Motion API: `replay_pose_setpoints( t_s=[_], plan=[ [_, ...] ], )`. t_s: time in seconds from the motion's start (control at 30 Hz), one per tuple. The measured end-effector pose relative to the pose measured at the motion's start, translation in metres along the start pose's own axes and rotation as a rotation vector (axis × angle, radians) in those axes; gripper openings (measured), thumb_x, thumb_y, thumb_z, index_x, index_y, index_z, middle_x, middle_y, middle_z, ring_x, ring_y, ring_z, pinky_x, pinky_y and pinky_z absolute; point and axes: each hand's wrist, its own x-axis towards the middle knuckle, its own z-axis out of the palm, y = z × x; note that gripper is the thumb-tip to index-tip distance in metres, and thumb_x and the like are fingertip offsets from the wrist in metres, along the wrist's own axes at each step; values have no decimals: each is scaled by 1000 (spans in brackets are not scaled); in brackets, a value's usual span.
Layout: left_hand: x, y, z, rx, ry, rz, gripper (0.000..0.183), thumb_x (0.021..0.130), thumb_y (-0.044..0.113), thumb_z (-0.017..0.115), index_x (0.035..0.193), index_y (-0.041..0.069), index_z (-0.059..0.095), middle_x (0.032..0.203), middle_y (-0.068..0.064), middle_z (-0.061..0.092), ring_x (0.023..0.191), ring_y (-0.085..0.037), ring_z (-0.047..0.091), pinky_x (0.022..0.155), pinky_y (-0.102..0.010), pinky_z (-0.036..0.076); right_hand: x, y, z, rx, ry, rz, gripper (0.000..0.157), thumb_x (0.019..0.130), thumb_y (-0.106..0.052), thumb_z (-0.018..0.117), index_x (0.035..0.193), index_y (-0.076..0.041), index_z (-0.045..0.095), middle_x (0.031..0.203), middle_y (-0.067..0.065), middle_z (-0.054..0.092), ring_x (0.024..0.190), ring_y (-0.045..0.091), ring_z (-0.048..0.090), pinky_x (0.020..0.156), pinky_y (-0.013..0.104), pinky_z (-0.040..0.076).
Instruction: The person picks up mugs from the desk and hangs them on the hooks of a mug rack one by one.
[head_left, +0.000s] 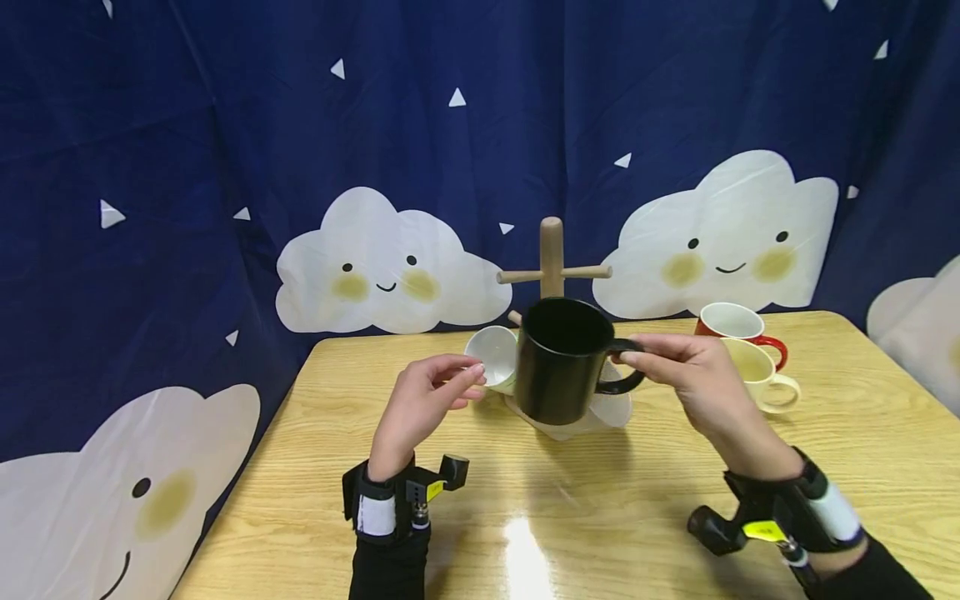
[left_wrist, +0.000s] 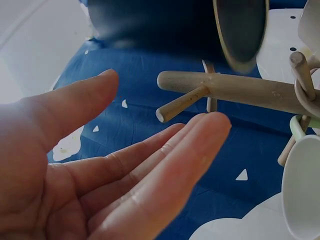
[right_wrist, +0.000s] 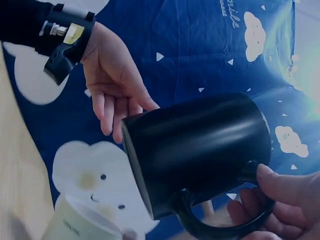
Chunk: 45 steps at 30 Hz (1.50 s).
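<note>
In the head view a black mug (head_left: pixel 558 362) is held up in front of a wooden mug tree (head_left: pixel 552 250). My right hand (head_left: pixel 697 379) pinches the mug's handle, fingers and thumb round it in the right wrist view. To the left, my left hand (head_left: pixel 431 400) holds nothing. Its thumb and fingers are apart in the left wrist view, near a bare peg (left_wrist: pixel 180 104) of the tree. A white mug with green outside (head_left: pixel 495 354) hangs low on the tree's left side. Another white mug (head_left: pixel 613 408) is mostly hidden behind the black one.
A red mug with white inside (head_left: pixel 731 319) and a cream mug (head_left: pixel 750 367) stand at the right on the wooden table (head_left: pixel 360 375). Behind the table hangs a dark blue curtain (head_left: pixel 420 142) with clouds and small triangles.
</note>
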Motion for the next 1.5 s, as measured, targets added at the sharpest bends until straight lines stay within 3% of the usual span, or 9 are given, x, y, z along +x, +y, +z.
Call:
replay_pose_setpoints(
  t_s=[0.13, 0.3, 0.47, 0.57, 0.67, 0.97, 1.13, 1.27, 1.5],
  plan=[
    [-2, 0, -3, -8, 44, -7, 37, 82, 36, 58, 107, 9, 64, 90, -8, 68, 74, -14, 64, 72, -34, 53, 10, 2, 26, 5, 1, -4, 39, 78, -27, 65, 104, 2, 64, 86, -19, 66, 93, 9, 57, 75, 18, 46],
    [-2, 1, -3, -38, 55, 0, 42, 82, 38, 58, 108, 6, 62, 91, -11, 68, 77, -19, 64, 73, -34, 53, 11, 10, 42, -127, 132, -70, 39, 76, -29, 67, 102, 0, 66, 86, -11, 67, 87, 5, 57, 70, 14, 46],
    [-1, 0, 0, -68, 45, -2, 42, 83, 38, 57, 107, 4, 62, 91, -11, 68, 76, -18, 64, 73, -33, 53, 3, 19, 48, -256, 269, -239, 26, 77, -19, 67, 97, -2, 69, 89, 11, 69, 70, 4, 55, 57, 11, 42],
    [1, -2, 1, -80, 46, -9, 41, 83, 38, 56, 107, 5, 63, 92, -11, 68, 75, -17, 64, 73, -33, 53, -1, 21, 50, -304, 329, -361, 20, 75, -12, 67, 93, -3, 70, 83, 13, 69, 62, 4, 53, 52, 11, 39],
    [2, -2, 2, -96, 47, -14, 41, 84, 39, 55, 107, 5, 63, 94, -12, 67, 76, -16, 64, 73, -33, 53, -2, 21, 52, -342, 337, -418, 16, 77, -11, 65, 91, -4, 70, 75, 10, 70, 59, 4, 55, 51, 11, 39],
    [2, 2, 7, -231, -59, -29, 49, 88, 41, 47, 114, 0, 57, 115, -18, 59, 94, -23, 60, 83, -39, 49, 2, 20, 54, -276, 187, -200, 24, 84, -22, 59, 90, -2, 69, 64, 12, 66, 51, 11, 58, 44, 20, 47],
    [4, 3, 16, -214, -152, -55, 62, 87, 43, 48, 130, -1, 41, 124, -20, 52, 100, -24, 57, 87, -41, 47, 3, 20, 55, -285, 157, -195, 24, 83, -22, 60, 87, 0, 69, 62, 10, 65, 50, 12, 57, 44, 20, 47],
    [5, 5, 21, -177, -146, -85, 73, 84, 44, 54, 136, 0, 31, 121, -19, 54, 100, -21, 55, 85, -41, 48, 3, 19, 56, -244, 172, -199, 24, 83, -21, 59, 90, 0, 69, 62, 13, 66, 50, 11, 57, 44, 20, 47],
    [7, 5, 32, -228, -192, -43, 59, 81, 39, 59, 127, 8, 39, 111, -15, 56, 96, -20, 55, 83, -41, 48, 2, 19, 61, -222, 224, -271, 21, 83, -18, 59, 90, 0, 69, 71, 15, 67, 54, 10, 60, 45, 21, 49]
  ],
)
